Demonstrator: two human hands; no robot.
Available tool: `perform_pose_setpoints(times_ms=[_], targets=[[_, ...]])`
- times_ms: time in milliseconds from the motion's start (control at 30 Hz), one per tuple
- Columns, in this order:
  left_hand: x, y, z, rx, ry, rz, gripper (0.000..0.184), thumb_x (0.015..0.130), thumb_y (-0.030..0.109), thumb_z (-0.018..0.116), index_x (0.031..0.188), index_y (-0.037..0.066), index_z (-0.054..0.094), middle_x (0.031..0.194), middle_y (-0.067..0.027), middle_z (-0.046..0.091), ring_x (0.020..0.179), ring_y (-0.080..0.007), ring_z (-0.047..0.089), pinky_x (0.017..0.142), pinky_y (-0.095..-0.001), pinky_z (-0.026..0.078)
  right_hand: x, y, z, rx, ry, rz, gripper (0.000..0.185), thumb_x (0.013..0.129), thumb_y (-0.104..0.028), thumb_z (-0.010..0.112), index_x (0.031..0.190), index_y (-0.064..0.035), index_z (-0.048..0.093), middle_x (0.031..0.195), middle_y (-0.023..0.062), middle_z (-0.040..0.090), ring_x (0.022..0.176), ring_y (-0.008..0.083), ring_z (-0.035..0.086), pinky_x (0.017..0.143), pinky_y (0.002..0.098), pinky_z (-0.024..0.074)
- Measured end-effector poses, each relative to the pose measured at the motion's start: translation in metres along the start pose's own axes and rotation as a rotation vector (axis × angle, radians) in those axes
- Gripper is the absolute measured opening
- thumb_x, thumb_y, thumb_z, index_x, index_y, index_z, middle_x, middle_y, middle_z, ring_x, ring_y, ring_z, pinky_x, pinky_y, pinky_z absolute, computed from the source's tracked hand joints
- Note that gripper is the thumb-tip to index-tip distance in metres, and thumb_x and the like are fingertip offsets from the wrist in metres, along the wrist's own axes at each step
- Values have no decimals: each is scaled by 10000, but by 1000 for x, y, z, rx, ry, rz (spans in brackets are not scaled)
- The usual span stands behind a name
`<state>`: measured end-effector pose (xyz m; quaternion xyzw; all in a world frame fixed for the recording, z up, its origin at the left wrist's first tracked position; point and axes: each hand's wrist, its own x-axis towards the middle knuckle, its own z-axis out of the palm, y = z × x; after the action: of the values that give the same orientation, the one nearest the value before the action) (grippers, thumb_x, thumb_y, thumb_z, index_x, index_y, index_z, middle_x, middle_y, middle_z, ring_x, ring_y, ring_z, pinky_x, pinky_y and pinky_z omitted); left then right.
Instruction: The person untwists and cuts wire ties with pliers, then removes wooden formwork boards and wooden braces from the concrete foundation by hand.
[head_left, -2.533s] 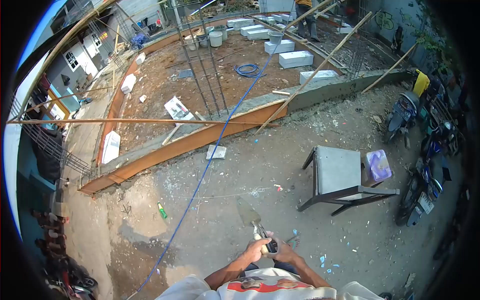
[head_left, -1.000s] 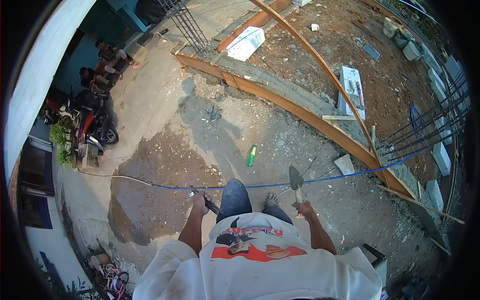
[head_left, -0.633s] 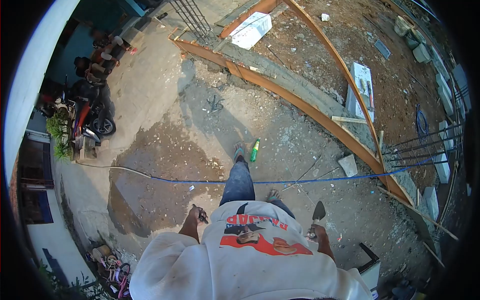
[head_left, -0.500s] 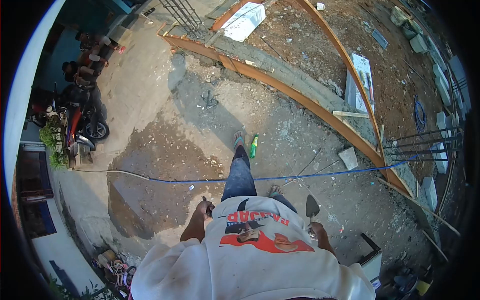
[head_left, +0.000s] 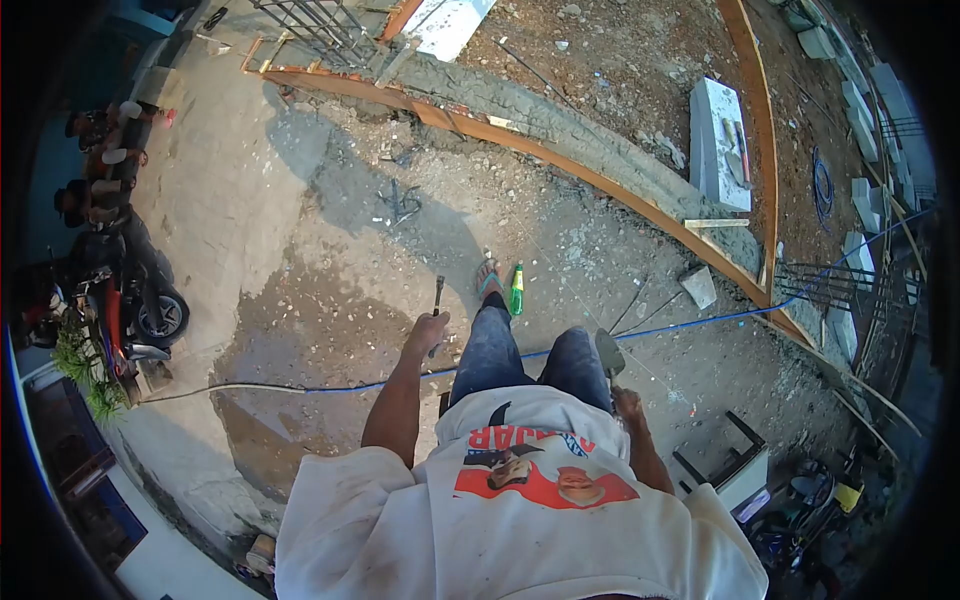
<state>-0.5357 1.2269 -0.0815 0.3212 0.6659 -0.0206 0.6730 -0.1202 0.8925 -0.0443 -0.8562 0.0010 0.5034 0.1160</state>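
My left hand (head_left: 427, 333) is closed round a short dark rod-like tool (head_left: 439, 294), held out in front of my left thigh. Its upper end sticks out past the fist; I cannot make out its exact kind. My right hand (head_left: 628, 403) grips the handle of a pointed trowel (head_left: 608, 352) beside my right knee, its grey blade directed forward. Ahead of my feet a green bottle (head_left: 517, 290) lies on the ground, close to my left foot (head_left: 487, 274). A blue hose (head_left: 680, 325) crosses the ground and passes behind my legs.
A wooden formwork board (head_left: 560, 160) edges a strip of wet concrete (head_left: 600, 152) ahead. White blocks (head_left: 715, 140) lie on the soil beyond. Rebar (head_left: 310, 30) rises at the far left. A motorcycle (head_left: 120, 320) and seated people (head_left: 105, 170) are at left; a black-framed white item (head_left: 735, 465) is at right.
My left hand has moved forward, bringing the dark tool into clear view. My right leg has come forward. The trowel, still in my right hand, has shifted slightly forward and left.
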Motion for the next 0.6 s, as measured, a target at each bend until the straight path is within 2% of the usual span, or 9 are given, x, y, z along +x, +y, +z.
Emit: perform_pose_setpoints(times_ms=[67, 233, 267, 367, 400, 433, 500, 533, 600], targets=[[8, 23, -7, 146, -22, 40, 352, 965, 332, 600, 708, 97, 549, 592, -26, 524, 475, -149, 498, 439, -373, 367, 1, -23, 5, 94, -142, 66, 365, 958, -386, 654, 969, -22, 629, 723, 73, 582, 512, 161, 540, 452, 358, 521], [53, 42, 7, 332, -31, 91, 408, 950, 315, 610, 659, 42, 527, 546, -61, 508, 456, -186, 505, 455, -406, 387, 11, -55, 29, 241, -157, 84, 292, 956, -333, 627, 968, -42, 637, 702, 54, 560, 515, 147, 535, 437, 350, 523], [56, 44, 13, 491, -78, 197, 407, 936, 297, 603, 664, 4, 527, 605, -126, 555, 497, -216, 545, 494, -418, 417, 15, -60, 35, 259, -137, 85, 248, 952, -290, 607, 967, -45, 641, 682, 50, 546, 515, 151, 532, 434, 355, 513], [57, 57, 36, 689, -149, 269, 410, 928, 303, 599, 677, -18, 550, 713, -188, 604, 560, -234, 589, 534, -415, 449, 35, -67, 47, 344, -138, 95, 227, 942, -276, 620, 964, -51, 640, 712, 41, 542, 503, 142, 508, 446, 361, 536], [27, 96, 50, 612, -219, 45, 400, 932, 329, 626, 765, -33, 596, 817, -175, 638, 599, -214, 606, 537, -388, 475, 45, -70, 48, 358, -151, 108, 228, 933, -273, 632, 962, -46, 639, 729, 40, 542, 516, 141, 511, 453, 368, 543], [30, 99, 60, 655, -244, 45, 400, 932, 329, 626, 765, -33, 596, 817, -175, 638, 599, -214, 606, 537, -388, 475, 54, -71, 50, 362, -143, 107, 232, 933, -275, 635, 968, -46, 643, 733, 42, 548, 521, 138, 510, 457, 371, 543], [33, 98, 82, 586, -197, 32, 444, 931, 386, 657, 920, -56, 616, 820, -129, 648, 628, -185, 612, 550, -361, 509, 82, -64, 57, 396, -123, 124, 235, 932, -277, 638, 975, -46, 646, 738, 45, 555, 525, 135, 510, 462, 375, 543], [31, 103, 94, 617, -212, 34, 444, 931, 386, 657, 920, -56, 616, 820, -129, 648, 628, -185, 612, 550, -361, 509, 104, -58, 63, 382, -118, 108, 247, 929, -284, 647, 974, -41, 651, 734, 45, 559, 527, 141, 513, 466, 379, 542], [30, 117, 116, 727, -282, 73, 724, 928, 450, 631, 1359, -121, 522, 904, -176, 702, 742, -310, 699, 634, -461, 560, 145, -53, 71, 395, -109, 94, 259, 925, -291, 655, 974, -37, 656, 730, 45, 563, 528, 148, 516, 470, 384, 542]])
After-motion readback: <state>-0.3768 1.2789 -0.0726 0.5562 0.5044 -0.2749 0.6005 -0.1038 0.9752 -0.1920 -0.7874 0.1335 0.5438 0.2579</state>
